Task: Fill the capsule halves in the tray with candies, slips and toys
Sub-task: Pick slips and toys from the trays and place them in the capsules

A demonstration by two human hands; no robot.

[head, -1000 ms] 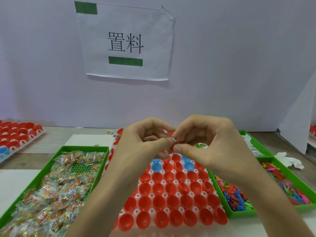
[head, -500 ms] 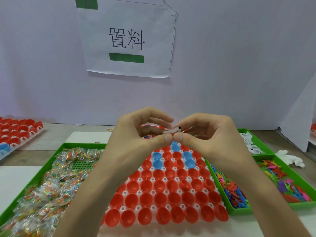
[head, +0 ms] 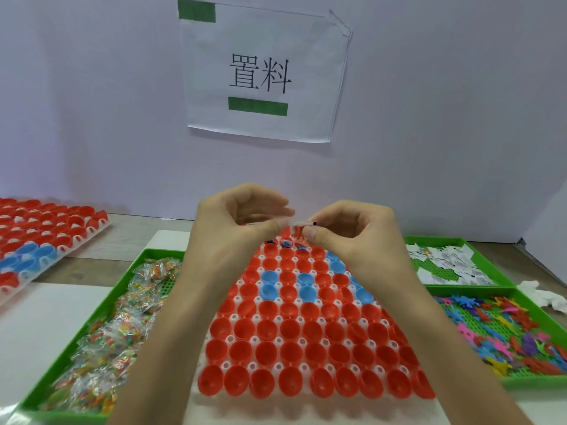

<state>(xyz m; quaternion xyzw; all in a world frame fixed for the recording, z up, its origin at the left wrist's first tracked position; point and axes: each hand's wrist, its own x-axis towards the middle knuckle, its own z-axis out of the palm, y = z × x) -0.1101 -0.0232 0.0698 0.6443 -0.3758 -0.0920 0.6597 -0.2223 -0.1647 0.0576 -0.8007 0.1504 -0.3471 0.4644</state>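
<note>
Pinching 1 slip (head: 303,223) between left hand (head: 236,231) and right hand (head: 352,236), I judged most halves (head: 291,329) in the tray (head: 227,365) unfilled.

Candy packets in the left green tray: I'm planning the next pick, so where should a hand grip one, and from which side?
Come from straight above, since the raised walls of the green tray block the sides. Pinch an upstanding crinkled edge of a topmost candy packet. The clear bags lie heaped and overlapping, so a broad grab would likely lift several.
</note>
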